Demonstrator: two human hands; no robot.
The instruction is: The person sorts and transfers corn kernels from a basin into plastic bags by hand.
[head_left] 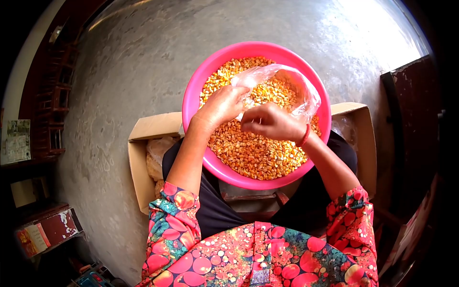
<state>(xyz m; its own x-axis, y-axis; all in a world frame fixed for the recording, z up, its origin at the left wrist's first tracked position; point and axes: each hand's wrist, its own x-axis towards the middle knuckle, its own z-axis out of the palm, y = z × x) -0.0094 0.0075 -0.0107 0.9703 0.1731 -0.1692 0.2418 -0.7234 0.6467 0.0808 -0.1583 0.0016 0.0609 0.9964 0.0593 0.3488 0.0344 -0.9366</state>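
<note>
A pink basin (pixel 192 91) full of yellow-orange corn kernels (pixel 258 158) rests at my lap. Over the kernels, in the basin's upper half, lies a clear plastic bag (pixel 306 95) with its mouth spread wide. My left hand (pixel 224 106) is closed on the near left edge of this bag, fingertips partly hidden by the film. Close beside it, my right hand (pixel 273 122) hovers over the corn at the bag's near side, its fingers curled together. What those fingers hold, if anything, cannot be made out. A red band circles the right wrist.
Cardboard boxes stand on either side of me: the left box (pixel 138 162) holds filled plastic bags, and the right box (pixel 367 143) has clear plastic inside. Wooden stools (pixel 53 103) line the left wall. Dark wooden furniture (pixel 416 105) stands at the right on the concrete floor (pixel 143 62).
</note>
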